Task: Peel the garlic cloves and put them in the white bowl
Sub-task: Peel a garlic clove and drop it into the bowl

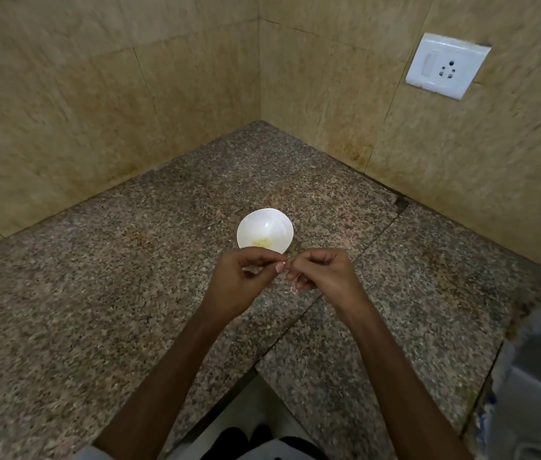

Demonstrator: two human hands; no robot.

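Head view: both hands are up over the granite counter [96, 293], meeting just in front of the white bowl [274, 222]. Left hand [239, 282] and right hand [325, 273] both have fingers curled in, thumb and fingertips pinching one small pale thing between them. I read it as the garlic clove [280, 267]. It's mostly hidden by the fingers, so I can't tell how much skin is on it.

Step in hand, my read: peeling. To do it well, hold the clove firm with the left, nick the skin at one end with a right nail and pull along the length. Work low and near the bowl so the clove drops in and the skin doesn't.

Counts:
- bowls: 1, with a blurred yellowish patch [260, 242] at the bottom, pieces not countable
- cloves in hand: 1
- pale fleck [291, 291] on the counter below the right hand: 1, probably skin
- wall socket [446, 66]: 1
- sink [537, 386]: 1, at lower right
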